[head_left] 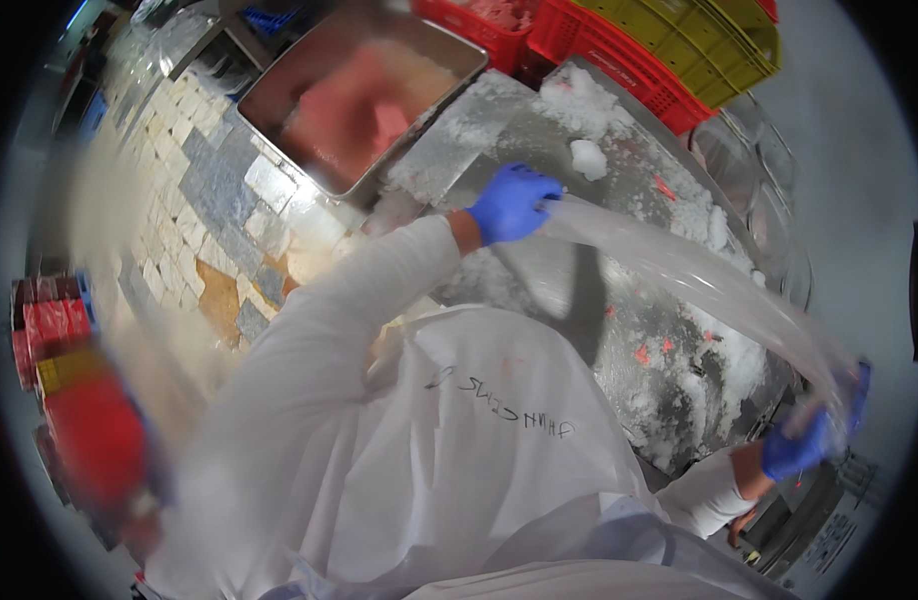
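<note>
A long sheet of clear plastic, perhaps a bag (694, 275), is stretched loosely between my two gloved hands over the steel table (624, 385). My left hand (516, 203), in a blue glove, has its fingers closed on one end, above the far left part of the table. At the right edge, my right hand (804, 445), also blue-gloved, grips the other end; the plastic partly covers its fingers and they are slightly blurred. White crushed ice (589, 158) and small pink scraps (642, 352) lie scattered across the steel.
Beyond my left hand stands a steel tub (347, 194) with a pink mass in cloudy liquid. Red crates (614, 65) and a yellow-green crate (704, 40) are at the far side. Stone-patterned floor (214, 170) lies left, with a blurred red object (94, 430) nearer.
</note>
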{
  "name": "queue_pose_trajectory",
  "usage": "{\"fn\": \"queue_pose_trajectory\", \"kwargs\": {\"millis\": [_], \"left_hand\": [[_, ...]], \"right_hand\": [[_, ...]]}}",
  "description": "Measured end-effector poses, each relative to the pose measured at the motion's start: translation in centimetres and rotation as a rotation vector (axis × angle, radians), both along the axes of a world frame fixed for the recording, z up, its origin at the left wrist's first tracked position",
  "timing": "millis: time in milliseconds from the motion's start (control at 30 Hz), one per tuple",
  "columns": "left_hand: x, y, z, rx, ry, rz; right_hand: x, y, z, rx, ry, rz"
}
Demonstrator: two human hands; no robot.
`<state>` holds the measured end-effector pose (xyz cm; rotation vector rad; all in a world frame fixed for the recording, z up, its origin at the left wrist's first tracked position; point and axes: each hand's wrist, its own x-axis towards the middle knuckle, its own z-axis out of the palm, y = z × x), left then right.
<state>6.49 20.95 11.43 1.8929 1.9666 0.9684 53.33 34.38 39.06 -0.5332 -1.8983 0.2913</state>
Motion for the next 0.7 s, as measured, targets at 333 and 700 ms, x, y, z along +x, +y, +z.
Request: {"fn": "queue_pose_trajectory", "kwargs": {"millis": [333,700], "left_hand": [[7.9,7.5,9.5,-0.102,-0.439,-0.021],[12.6,-2.4,1.8,0.285,0.167,-0.515]], "right_hand": [[-13.1,15.1,3.6,-0.156,-0.877,-0.425],[-10.3,-3.0,-42.8,-0.15,-1.243,0.232]]}}
